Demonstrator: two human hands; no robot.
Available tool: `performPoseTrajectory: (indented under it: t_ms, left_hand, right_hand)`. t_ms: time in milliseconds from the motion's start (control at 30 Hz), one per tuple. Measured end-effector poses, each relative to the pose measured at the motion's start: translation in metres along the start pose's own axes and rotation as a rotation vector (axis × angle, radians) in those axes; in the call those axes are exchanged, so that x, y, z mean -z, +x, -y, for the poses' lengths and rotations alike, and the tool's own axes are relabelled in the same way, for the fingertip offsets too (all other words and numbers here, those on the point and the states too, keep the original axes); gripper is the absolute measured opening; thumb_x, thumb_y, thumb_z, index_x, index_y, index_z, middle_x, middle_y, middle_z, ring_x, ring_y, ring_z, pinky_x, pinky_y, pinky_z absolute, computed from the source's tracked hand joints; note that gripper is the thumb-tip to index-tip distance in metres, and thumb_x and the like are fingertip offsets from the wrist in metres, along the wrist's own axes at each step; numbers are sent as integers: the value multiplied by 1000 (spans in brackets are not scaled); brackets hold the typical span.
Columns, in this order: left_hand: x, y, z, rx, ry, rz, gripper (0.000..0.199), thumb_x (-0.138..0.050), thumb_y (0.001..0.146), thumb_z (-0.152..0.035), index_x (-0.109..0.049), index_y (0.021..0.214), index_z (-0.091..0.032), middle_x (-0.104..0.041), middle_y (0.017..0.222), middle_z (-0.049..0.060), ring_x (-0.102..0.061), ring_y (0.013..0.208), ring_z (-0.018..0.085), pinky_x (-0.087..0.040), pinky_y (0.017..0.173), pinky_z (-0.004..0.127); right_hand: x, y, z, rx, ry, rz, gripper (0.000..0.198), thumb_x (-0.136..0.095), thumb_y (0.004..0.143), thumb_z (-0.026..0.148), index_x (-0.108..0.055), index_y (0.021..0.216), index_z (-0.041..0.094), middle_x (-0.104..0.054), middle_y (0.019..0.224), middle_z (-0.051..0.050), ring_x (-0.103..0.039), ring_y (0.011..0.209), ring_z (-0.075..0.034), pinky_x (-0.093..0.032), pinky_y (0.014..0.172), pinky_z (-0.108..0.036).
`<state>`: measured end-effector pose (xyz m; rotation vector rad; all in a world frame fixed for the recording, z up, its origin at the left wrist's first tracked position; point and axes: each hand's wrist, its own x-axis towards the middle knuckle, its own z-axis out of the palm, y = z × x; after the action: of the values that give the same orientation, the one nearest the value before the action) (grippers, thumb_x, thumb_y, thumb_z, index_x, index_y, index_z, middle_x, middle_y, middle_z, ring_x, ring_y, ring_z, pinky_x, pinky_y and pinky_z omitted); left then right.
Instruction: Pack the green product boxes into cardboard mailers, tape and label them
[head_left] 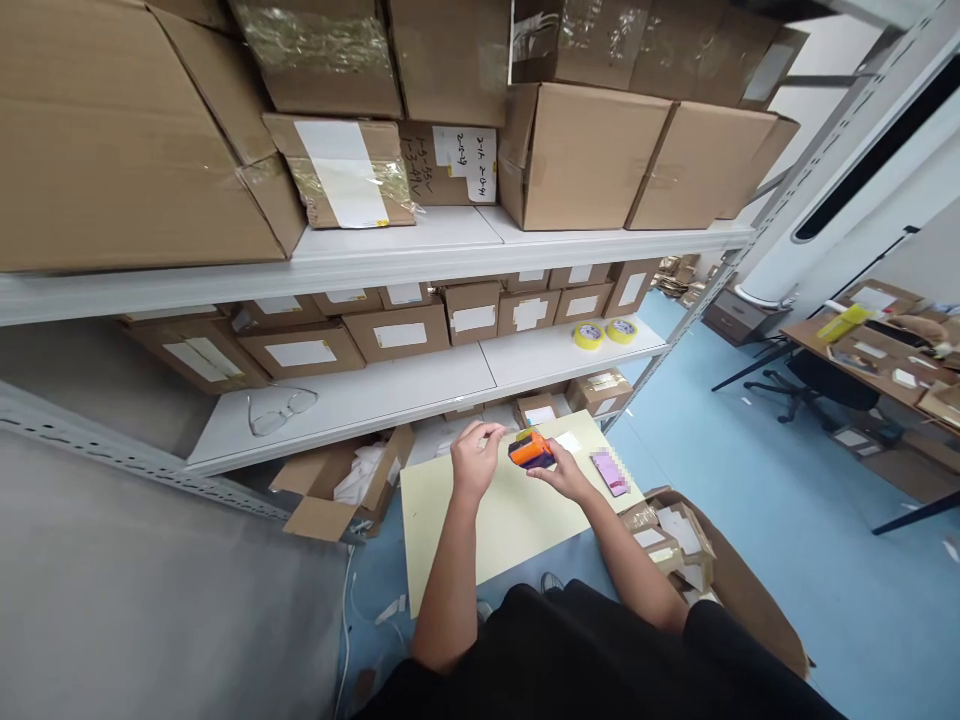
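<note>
Above a pale yellow board (pixel 495 530), my right hand (pixel 564 476) grips an orange and dark purple tape dispenser (pixel 531 450). A bit of yellow shows at its far side. Just left of it, my left hand (pixel 476 455) is closed in a pinch, thumb and finger together near the dispenser. What they pinch is too small to make out. A phone with a pink-purple screen (pixel 610 472) lies on the board to the right of my right hand. A white paper (pixel 568 441) is partly hidden behind that hand.
Shelves hold many cardboard boxes (pixel 409 333). On the middle shelf (pixel 420 378) are glasses (pixel 282 411) and two yellow tape rolls (pixel 588 335). An open carton (pixel 322 510) stands left of the board, a large box (pixel 750 580) of parcels right. A desk (pixel 862 370) is farther right.
</note>
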<state>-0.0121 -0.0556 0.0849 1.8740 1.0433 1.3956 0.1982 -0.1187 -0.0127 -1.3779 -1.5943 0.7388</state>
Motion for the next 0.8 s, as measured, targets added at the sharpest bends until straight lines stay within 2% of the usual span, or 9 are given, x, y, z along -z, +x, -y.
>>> performPoseTrajectory:
  t_ms: [133, 267, 367, 433, 533, 633, 700, 800]
  left_hand:
    - [-9, 17, -4, -96, 84, 2, 17, -65, 95, -26, -77, 84, -24, -75, 85, 2, -69, 81, 17, -53, 77, 30]
    - [-27, 26, -7, -142, 176, -96, 19, -63, 97, -30, -79, 88, -25, -76, 89, 4, -69, 87, 20, -55, 85, 36]
    - [-39, 27, -12, -129, 260, -73, 21, -64, 97, -36, -80, 88, -26, -74, 120, 8, -69, 99, 24, -57, 90, 41]
    - [-47, 26, -17, -121, 322, -30, 22, -64, 97, -39, -81, 91, -26, -61, 145, 10, -67, 111, 28, -57, 93, 44]
    - [-62, 19, -26, -132, 389, 62, 27, -61, 98, -40, -77, 116, -28, -45, 161, 9, -61, 128, 32, -54, 103, 48]
    - [-79, 11, -30, -102, 434, 76, 49, -60, 98, -41, -59, 146, -27, -34, 168, 11, -58, 135, 35, -50, 111, 48]
    - [-86, 7, -30, -80, 464, 55, 57, -58, 99, -40, -50, 154, -27, -30, 170, 11, -55, 139, 35, -49, 112, 47]
    - [-91, 6, -28, -54, 497, 69, 54, -56, 100, -39, -50, 153, -31, -35, 168, 8, -49, 145, 33, -49, 114, 45]
  right_hand:
    - [11, 13, -5, -34, 21, 23, 49, -77, 85, 56, -61, 117, 23, -66, 98, -3, -62, 86, -23, -52, 79, -35]
    - [30, 26, -9, 41, -55, 66, 54, -74, 87, 49, -59, 133, 24, -68, 108, -7, -63, 93, -25, -52, 86, -40]
    - [42, 28, -19, 37, -27, 79, 50, -69, 92, 47, -58, 135, 24, -69, 110, -8, -64, 96, -26, -52, 88, -40]
    - [48, 29, -29, 4, 44, 67, 47, -67, 93, 49, -59, 132, 24, -71, 111, -7, -66, 97, -26, -53, 88, -40]
    - [53, 35, -46, -5, 121, 3, 49, -67, 93, 52, -58, 132, 24, -71, 117, -8, -68, 103, -27, -54, 93, -41]
    - [63, 51, -64, -16, 96, -109, 50, -67, 92, 53, -59, 132, 24, -72, 118, -9, -68, 106, -29, -54, 95, -44]
    - [74, 66, -76, -33, 52, -171, 47, -66, 92, 51, -61, 130, 24, -72, 116, -10, -68, 103, -30, -54, 94, -45]
    - [94, 96, -94, 3, -18, -188, 43, -65, 92, 42, -61, 130, 22, -70, 121, -12, -66, 108, -30, -53, 98, -47]
